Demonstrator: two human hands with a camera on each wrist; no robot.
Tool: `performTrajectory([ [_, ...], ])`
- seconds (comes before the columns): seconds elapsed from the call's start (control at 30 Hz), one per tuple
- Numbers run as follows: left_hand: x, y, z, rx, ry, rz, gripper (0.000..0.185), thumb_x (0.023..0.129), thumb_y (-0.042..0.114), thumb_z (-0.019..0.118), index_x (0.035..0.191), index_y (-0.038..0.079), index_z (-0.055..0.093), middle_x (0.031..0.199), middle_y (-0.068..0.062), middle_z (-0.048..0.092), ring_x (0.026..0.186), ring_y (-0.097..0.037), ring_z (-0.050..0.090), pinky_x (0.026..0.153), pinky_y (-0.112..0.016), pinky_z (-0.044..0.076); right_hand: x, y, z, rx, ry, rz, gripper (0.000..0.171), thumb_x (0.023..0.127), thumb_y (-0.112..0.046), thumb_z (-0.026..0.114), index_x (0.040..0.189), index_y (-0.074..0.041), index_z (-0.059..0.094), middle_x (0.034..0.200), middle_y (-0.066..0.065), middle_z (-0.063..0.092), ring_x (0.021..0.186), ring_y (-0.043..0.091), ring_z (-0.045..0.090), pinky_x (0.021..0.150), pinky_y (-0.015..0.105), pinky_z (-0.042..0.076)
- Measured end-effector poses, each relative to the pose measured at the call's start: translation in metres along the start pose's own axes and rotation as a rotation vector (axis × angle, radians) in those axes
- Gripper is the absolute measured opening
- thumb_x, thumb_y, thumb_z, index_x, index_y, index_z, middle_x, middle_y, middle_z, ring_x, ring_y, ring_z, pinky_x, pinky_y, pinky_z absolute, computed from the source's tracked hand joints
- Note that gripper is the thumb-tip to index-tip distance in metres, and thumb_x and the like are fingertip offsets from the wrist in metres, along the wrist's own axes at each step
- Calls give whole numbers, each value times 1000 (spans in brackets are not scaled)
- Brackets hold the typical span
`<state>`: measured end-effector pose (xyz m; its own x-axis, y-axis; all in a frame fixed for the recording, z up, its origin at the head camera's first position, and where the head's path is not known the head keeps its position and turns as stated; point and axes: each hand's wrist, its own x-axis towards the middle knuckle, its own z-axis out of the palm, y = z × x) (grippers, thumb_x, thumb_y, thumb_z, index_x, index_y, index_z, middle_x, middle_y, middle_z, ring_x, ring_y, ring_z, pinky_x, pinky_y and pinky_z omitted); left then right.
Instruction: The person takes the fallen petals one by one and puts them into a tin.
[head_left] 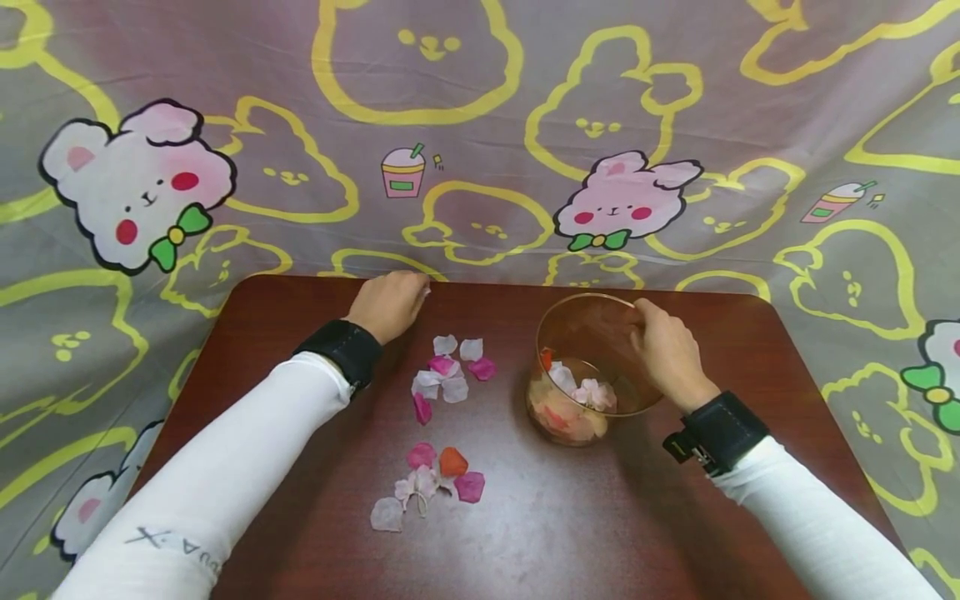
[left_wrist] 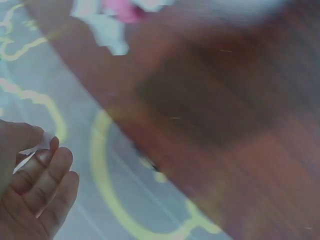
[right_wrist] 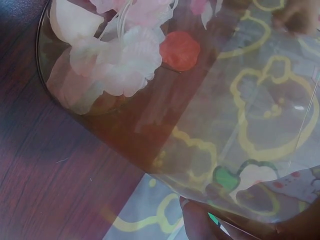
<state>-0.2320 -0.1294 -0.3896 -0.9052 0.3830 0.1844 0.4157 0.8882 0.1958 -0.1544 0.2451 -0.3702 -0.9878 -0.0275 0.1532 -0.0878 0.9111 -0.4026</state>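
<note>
At the far edge of the table my left hand (head_left: 390, 307) pinches a small white petal (left_wrist: 46, 142) between thumb and fingers. My right hand (head_left: 670, 352) grips the rim of a clear amber-tinted glass jar (head_left: 588, 333) on its right side. Inside the jar lie pale petals, a pinkish-white flower (head_left: 595, 393) and an orange-red petal (right_wrist: 180, 51). Nearer the left hand, white petals (head_left: 454, 389) and pink petals (head_left: 482, 368) lie in a loose group. Closer to me are an orange petal (head_left: 453, 462), pink petals and a pale blossom (head_left: 422, 482).
The dark reddish-brown table (head_left: 555, 533) has rounded far corners. A curtain (head_left: 480, 150) printed with yellow outlines and rabbit faces hangs behind it and on both sides. Each wrist wears a black strap (head_left: 341, 354).
</note>
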Motion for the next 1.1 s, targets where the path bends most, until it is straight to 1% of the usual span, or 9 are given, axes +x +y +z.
performTrajectory([
  [0.17,15,17,-19,-58,7,-8,20,102,17,55,90,6,66,82,-10,67,78,-27,65,69,-48,53,1,1,1,-4,1,-1,9,96,-3,55,103,-4,60,83,18,66,64,31,57,51,41,41],
  [0.3,24,38,-32,-92,-5,8,19,103,17,55,90,8,65,80,-7,62,77,-25,59,70,-45,50,2,1,2,-9,0,-1,8,96,-3,54,102,-4,60,83,17,66,64,30,57,51,40,41],
  [0.37,26,51,-38,-100,-8,36,17,103,17,54,95,8,66,83,-6,64,80,-24,59,72,-45,50,2,2,3,-8,-1,-1,8,96,-3,54,102,-4,60,83,17,66,64,30,58,50,40,41],
  [0.47,29,73,-43,-105,1,86,15,103,17,55,98,9,67,87,-6,65,82,-22,59,74,-44,51,2,2,3,-7,-1,-1,8,96,-4,55,102,-5,59,82,17,65,64,31,58,50,39,41],
  [0.63,30,112,-52,-123,20,198,14,102,17,57,93,10,66,86,-4,64,80,-19,59,71,-41,52,2,3,3,1,8,-7,6,96,-4,54,100,-5,59,78,16,63,61,30,55,49,37,38],
  [0.73,28,133,-54,-125,32,275,12,102,17,59,95,12,67,88,-2,66,82,-18,62,73,-40,54,1,2,3,6,7,-8,6,96,-3,54,99,-4,59,77,15,62,60,29,54,48,36,36],
  [0.87,26,152,-49,-104,33,367,11,102,19,60,100,13,69,95,0,72,89,-16,67,79,-37,56,1,1,3,8,3,-8,4,97,-4,54,98,-3,58,74,14,59,60,28,51,48,35,35],
  [1.0,25,166,-40,-101,-37,415,15,102,20,59,108,13,70,103,-1,74,96,-16,69,84,-35,57,1,1,2,-2,7,-6,5,96,-4,55,100,-3,59,74,14,58,60,29,52,48,36,35],
  [1.1,24,173,-33,-102,-108,433,18,104,23,57,106,13,71,99,-1,73,93,-16,67,84,-34,56,1,1,2,-6,8,0,5,97,-4,55,100,-4,58,74,15,58,60,30,53,49,37,36],
])
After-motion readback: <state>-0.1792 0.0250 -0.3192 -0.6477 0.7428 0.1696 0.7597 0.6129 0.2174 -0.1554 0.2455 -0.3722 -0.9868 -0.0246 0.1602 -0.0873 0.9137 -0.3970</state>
